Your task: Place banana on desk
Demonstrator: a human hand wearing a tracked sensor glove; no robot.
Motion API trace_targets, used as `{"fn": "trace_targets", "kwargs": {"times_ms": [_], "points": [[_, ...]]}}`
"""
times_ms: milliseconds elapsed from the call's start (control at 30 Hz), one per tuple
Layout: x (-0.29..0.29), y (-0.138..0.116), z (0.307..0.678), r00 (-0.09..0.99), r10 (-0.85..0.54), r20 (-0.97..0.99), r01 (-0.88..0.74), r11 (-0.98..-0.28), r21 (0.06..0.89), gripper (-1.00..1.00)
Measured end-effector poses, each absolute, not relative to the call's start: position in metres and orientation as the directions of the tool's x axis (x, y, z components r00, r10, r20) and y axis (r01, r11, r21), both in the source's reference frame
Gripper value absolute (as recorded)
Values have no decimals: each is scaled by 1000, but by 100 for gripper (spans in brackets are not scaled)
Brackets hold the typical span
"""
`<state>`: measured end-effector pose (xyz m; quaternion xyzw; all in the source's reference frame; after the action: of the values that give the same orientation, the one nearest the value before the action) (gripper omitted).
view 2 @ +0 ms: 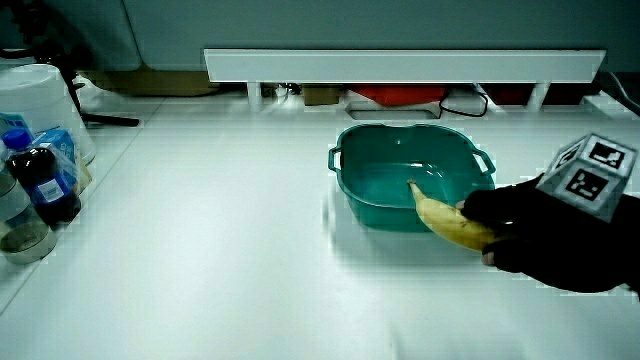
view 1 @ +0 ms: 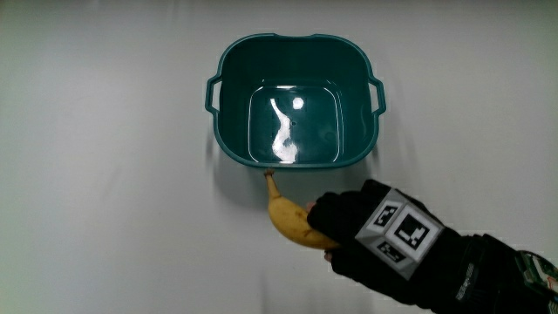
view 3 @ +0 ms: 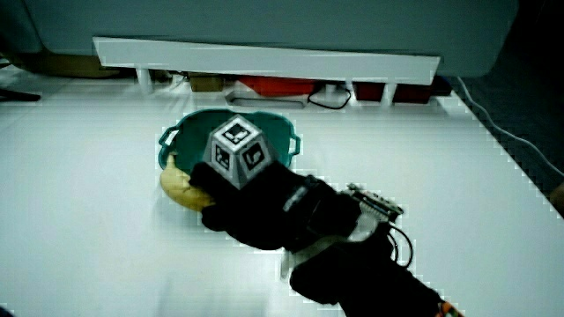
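A yellow banana point(view 1: 288, 218) is held just beside the teal basin point(view 1: 228, 96), on the side nearer the person, with its stem tip pointing at the basin's wall. The gloved hand point(view 1: 384, 240) is shut around the banana's thick end, with the patterned cube point(view 1: 399, 229) on its back. In a side view the banana point(view 2: 447, 221) shows in front of the basin point(view 2: 358, 195), gripped by the hand point(view 2: 545, 235). In a side view the hand point(view 3: 256, 202) covers most of the banana point(view 3: 176, 187) and part of the basin point(view 3: 174, 141). The basin holds nothing.
A dark bottle point(view 2: 40, 185), a white container point(view 2: 35, 95) and small items stand at the table's edge in a side view. A low white partition point(view 2: 400, 65) runs along the table's end, with cables and boxes under it.
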<state>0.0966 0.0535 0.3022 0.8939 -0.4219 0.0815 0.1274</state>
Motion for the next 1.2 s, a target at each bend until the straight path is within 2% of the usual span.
{"fn": "trace_targets", "kwargs": {"times_ms": [67, 233, 333, 433, 733, 833, 900, 1200], "points": [[97, 59, 311, 622, -753, 214, -782, -587, 209, 0], [95, 66, 332, 621, -752, 222, -784, -589, 197, 0], [93, 71, 343, 614, -738, 280, -789, -570, 230, 0], [89, 78, 352, 611, -729, 308, -792, -567, 229, 0], [82, 96, 380, 601, -747, 285, -799, -564, 206, 0], [80, 101, 388, 609, -743, 278, -793, -562, 236, 0], [78, 102, 393, 615, -738, 278, -789, -574, 221, 0], [82, 98, 411, 643, -715, 274, -766, -589, 258, 0]]}}
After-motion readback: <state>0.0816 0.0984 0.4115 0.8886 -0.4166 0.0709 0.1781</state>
